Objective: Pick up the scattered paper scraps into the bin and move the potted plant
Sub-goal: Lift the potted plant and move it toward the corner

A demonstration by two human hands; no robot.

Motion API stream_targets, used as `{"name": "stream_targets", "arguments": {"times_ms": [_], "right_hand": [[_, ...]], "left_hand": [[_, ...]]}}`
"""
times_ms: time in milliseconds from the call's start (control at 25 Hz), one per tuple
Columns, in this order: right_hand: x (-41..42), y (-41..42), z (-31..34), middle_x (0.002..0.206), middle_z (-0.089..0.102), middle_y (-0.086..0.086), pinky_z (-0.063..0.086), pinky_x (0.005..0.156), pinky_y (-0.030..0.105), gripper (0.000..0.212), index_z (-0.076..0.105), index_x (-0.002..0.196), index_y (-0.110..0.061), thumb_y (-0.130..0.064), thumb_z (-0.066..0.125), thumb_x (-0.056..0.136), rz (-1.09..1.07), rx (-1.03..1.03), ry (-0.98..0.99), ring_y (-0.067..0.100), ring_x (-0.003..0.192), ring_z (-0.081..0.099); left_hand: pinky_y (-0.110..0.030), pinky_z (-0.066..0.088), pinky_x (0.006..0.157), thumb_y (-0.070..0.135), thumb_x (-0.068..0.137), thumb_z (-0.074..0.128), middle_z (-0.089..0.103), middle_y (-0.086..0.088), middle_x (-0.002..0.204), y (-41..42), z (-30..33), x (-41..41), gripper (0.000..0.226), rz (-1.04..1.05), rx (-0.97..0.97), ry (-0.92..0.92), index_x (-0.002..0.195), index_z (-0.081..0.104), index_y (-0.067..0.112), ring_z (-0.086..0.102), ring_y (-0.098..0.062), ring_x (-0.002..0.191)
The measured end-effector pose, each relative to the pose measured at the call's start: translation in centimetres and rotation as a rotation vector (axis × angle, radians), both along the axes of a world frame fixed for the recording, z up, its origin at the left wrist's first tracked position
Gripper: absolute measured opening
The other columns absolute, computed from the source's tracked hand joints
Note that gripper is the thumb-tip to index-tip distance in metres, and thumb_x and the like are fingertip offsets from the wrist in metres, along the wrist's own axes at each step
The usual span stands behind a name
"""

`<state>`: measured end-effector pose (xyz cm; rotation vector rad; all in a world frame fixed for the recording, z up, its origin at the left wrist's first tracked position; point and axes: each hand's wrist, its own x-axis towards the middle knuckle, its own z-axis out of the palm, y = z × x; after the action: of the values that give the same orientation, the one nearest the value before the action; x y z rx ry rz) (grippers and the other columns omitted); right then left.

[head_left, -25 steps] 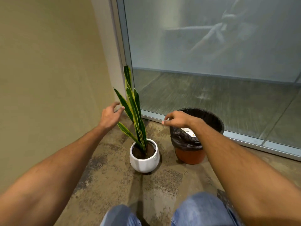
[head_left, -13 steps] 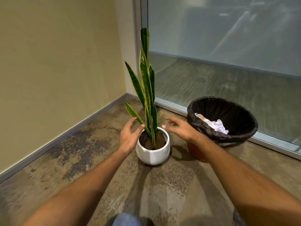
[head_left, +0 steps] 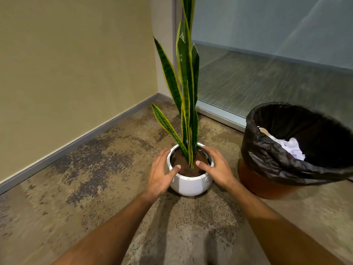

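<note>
A snake plant [head_left: 188, 88] with tall green, yellow-edged leaves stands in a white round pot [head_left: 189, 183] on the carpet. My left hand [head_left: 159, 175] lies against the pot's left side with its thumb over the rim. On the right side, my right hand [head_left: 217, 169] holds the pot the same way, thumb on the soil. The pot rests on the floor. To its right stands an orange bin [head_left: 263, 186] lined with a black bag [head_left: 267, 155], with white paper scraps [head_left: 292, 148] inside.
A beige wall [head_left: 76, 64] with a grey baseboard [head_left: 76, 142] runs along the left. A frosted glass partition [head_left: 267, 54] with a metal bottom rail closes the back. Mottled brown carpet [head_left: 95, 178] spreads to the left and in front of the pot.
Both hands came down from beside the leaves and closed on the pot's rim, one on each side. The view dropped lower and nearer to the pot and bin.
</note>
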<state>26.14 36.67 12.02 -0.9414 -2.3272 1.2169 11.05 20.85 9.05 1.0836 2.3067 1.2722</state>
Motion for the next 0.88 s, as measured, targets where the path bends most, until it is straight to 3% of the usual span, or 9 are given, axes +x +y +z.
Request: {"name": "stream_targets", "arguments": {"times_ms": [160, 280, 400, 560, 720, 880], "right_hand": [[-1.8, 1.0, -2.9, 0.154, 0.031, -0.005, 0.023, 0.107, 0.025, 0.071, 0.040, 0.145, -0.028, -0.032, 0.074, 0.083, -0.055, -0.018, 0.043, 0.008, 0.136, 0.030], [-2.2, 1.8, -4.6, 0.155, 0.032, -0.005, 0.026, 0.115, 0.033, 0.072, 0.038, 0.147, -0.029, -0.034, 0.073, 0.084, -0.102, -0.100, 0.089, 0.010, 0.141, 0.030], [-2.5, 2.3, -5.6, 0.150, 0.043, -0.005, 0.034, 0.114, 0.042, 0.067, 0.040, 0.146, -0.028, -0.032, 0.070, 0.087, -0.142, -0.259, 0.189, 0.012, 0.136, 0.041], [-3.1, 2.3, -6.7, 0.141, 0.052, -0.007, 0.038, 0.112, 0.042, 0.058, 0.047, 0.142, -0.022, -0.022, 0.069, 0.088, -0.209, -0.384, 0.303, 0.006, 0.127, 0.050], [-3.5, 2.2, -6.8, 0.131, 0.061, -0.003, 0.042, 0.108, 0.046, 0.062, 0.051, 0.137, -0.020, -0.024, 0.070, 0.078, -0.234, -0.409, 0.326, 0.012, 0.122, 0.056], [-3.7, 2.2, -7.0, 0.133, 0.059, 0.000, 0.043, 0.106, 0.051, 0.066, 0.050, 0.137, -0.024, -0.015, 0.071, 0.075, -0.237, -0.394, 0.301, 0.021, 0.123, 0.055]], "left_hand": [[-0.030, 0.013, 0.116, 0.052, 0.082, 0.059, 0.020, 0.008, 0.157, 1.5, -2.2, -1.2, 0.080, 0.027, -0.032, -0.051, 0.149, 0.021, 0.030, 0.016, -0.009, 0.144], [-0.028, 0.014, 0.113, 0.049, 0.086, 0.061, 0.022, 0.005, 0.157, 2.4, -3.7, -1.8, 0.080, 0.089, -0.045, -0.158, 0.150, 0.019, 0.028, 0.019, -0.011, 0.143], [-0.026, 0.021, 0.110, 0.057, 0.081, 0.057, 0.037, 0.009, 0.149, 3.2, -4.4, -1.6, 0.072, 0.124, -0.009, -0.284, 0.144, 0.032, 0.034, 0.031, -0.009, 0.138], [-0.041, 0.037, 0.110, 0.055, 0.074, 0.060, 0.055, 0.011, 0.134, 4.0, -5.0, -1.2, 0.066, 0.171, 0.130, -0.489, 0.136, 0.045, 0.037, 0.049, -0.011, 0.125], [-0.041, 0.041, 0.107, 0.034, 0.073, 0.062, 0.058, 0.011, 0.128, 4.4, -4.7, -0.8, 0.056, 0.225, 0.207, -0.580, 0.127, 0.049, 0.044, 0.052, -0.010, 0.120], [-0.045, 0.049, 0.098, 0.016, 0.063, 0.054, 0.063, 0.002, 0.121, 4.6, -4.5, -0.9, 0.068, 0.238, 0.249, -0.650, 0.127, 0.052, 0.036, 0.058, -0.019, 0.114]]}}
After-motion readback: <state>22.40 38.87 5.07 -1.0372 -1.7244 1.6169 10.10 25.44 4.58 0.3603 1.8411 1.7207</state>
